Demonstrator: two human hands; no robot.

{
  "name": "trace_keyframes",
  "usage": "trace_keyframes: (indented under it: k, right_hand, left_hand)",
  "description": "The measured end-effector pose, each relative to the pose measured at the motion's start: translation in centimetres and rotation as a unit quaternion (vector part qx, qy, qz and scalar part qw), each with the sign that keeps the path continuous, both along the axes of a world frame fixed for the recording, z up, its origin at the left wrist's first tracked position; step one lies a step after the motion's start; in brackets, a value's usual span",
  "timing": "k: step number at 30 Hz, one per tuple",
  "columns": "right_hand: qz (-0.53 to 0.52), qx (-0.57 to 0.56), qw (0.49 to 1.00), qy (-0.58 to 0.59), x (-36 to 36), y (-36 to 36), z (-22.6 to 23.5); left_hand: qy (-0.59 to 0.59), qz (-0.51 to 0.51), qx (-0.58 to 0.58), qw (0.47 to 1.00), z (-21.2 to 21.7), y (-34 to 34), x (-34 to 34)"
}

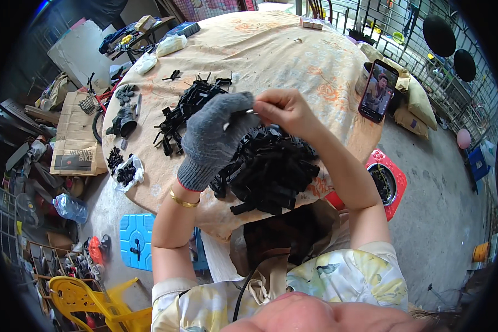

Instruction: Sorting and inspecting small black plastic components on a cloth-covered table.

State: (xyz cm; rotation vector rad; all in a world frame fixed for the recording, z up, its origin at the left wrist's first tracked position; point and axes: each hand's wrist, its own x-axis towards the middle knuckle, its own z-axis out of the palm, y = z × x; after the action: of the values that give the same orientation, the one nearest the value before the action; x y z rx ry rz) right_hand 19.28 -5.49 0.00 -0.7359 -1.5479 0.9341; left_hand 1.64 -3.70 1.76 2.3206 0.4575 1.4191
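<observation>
My left hand (213,133), in a grey knitted glove, is raised over the table with its fingers closed. What lies inside them is mostly hidden. Bare, my right hand (286,113) meets the gloved fingertips in a pinch. A small shiny bit (251,111) shows between the two hands, too small to name. Below them, close to my body, lies a heap of black plastic pieces (271,174). Another pile of black pieces (174,119) spreads behind and to the left of the glove.
A patterned cloth covers the round table (276,55). A phone (378,91) stands upright at the right edge. On the left are a dark cup-like object (124,123) and a white bag (130,172) of small black parts. Beside the table stand a blue stool (135,235) and a red stool (395,185).
</observation>
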Motion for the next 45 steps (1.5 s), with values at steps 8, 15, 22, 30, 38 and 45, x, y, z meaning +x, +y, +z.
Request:
trace_keyframes:
  k: [8,15,22,30,38,45]
  right_hand:
    - [-0.221,0.082,0.968,-0.082,2.8,2.7,-1.5]
    - [-0.229,0.115,0.956,-0.141,2.1,2.6,-1.8]
    - [-0.219,0.178,0.952,-0.121,2.0,3.0,-2.0]
    - [-0.230,0.160,0.953,-0.113,2.0,2.8,-1.7]
    - [-0.131,0.000,0.989,0.069,1.8,2.5,-1.8]
    - [-0.063,-0.054,0.993,0.088,1.2,1.2,-0.5]
  left_hand:
    - [0.030,-0.032,-0.183,0.982,0.5,5.1,-3.2]
    - [0.412,0.334,0.004,0.848,0.2,8.8,0.1]
    - [0.566,0.368,0.053,0.736,-1.0,12.6,1.7]
    - [0.240,0.254,-0.022,0.937,0.0,10.4,0.0]
    - [-0.060,-0.083,-0.319,0.942,-0.3,3.7,1.6]
    - [-0.113,-0.284,-0.442,0.843,-0.5,2.8,0.5]
